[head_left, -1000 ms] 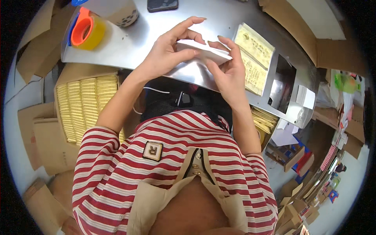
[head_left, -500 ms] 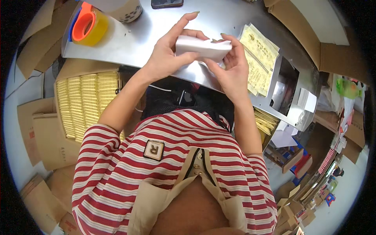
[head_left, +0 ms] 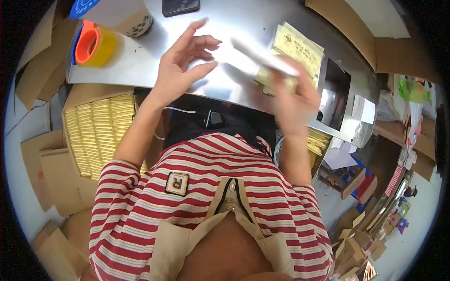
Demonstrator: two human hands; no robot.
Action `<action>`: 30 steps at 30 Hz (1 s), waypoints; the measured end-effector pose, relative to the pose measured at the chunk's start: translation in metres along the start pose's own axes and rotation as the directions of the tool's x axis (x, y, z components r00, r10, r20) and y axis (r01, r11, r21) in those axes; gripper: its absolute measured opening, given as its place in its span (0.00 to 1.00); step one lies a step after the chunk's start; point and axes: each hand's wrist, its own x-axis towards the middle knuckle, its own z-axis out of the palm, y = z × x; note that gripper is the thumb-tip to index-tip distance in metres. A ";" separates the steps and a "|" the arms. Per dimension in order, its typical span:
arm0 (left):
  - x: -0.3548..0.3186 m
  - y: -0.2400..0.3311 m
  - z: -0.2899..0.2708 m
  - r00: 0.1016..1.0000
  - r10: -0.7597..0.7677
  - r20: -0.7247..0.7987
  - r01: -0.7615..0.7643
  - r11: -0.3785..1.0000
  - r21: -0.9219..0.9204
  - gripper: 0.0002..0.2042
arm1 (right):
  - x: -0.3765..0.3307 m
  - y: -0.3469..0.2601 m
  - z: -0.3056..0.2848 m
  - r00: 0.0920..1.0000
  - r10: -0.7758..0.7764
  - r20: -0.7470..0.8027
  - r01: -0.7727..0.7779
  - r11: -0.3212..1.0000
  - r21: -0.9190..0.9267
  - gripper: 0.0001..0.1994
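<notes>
My right hand (head_left: 296, 93), smeared by motion, grips one end of a thin white folded paper stack (head_left: 262, 57) above the steel table. The stack is blurred and seen nearly edge-on. Under and beyond it lies a pile of pale yellow printed packets (head_left: 300, 47), partly covered by my right hand. To the left, my left hand (head_left: 185, 65) hovers over the table with thumb and fingers apart, holding nothing.
On the steel table (head_left: 117, 70) stand an orange and yellow tape dispenser (head_left: 101, 47), a cup with a blue lid (head_left: 124, 18) and a phone (head_left: 180, 5). A rectangular opening (head_left: 335, 93) lies right. A carton holds rows of gold packets (head_left: 98, 131) at lower left.
My left hand has let go of the white paper stack and moved left, its fingers apart. The right hand has carried the stack rightward toward the yellow packets and tilted it.
</notes>
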 end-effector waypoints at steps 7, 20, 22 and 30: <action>0.060 0.006 0.040 0.873 0.272 0.405 -0.463 0.722 0.514 0.14 | 0.010 0.047 -0.075 0.907 -0.375 0.190 0.408 0.676 -0.613 0.16; 0.120 -0.021 0.107 0.510 0.050 0.859 -0.856 -0.067 0.512 0.07 | 0.016 0.080 -0.087 0.763 -0.395 0.512 0.617 0.683 -0.392 0.21; 0.124 -0.025 0.109 0.496 0.014 0.868 -0.867 -0.054 0.496 0.07 | 0.017 0.081 -0.088 0.759 -0.384 0.526 0.615 0.689 -0.383 0.22; 0.132 -0.029 0.121 0.626 0.137 0.768 -0.780 0.109 0.616 0.11 | 0.016 0.074 -0.071 0.698 -0.372 0.612 0.678 0.620 -0.396 0.26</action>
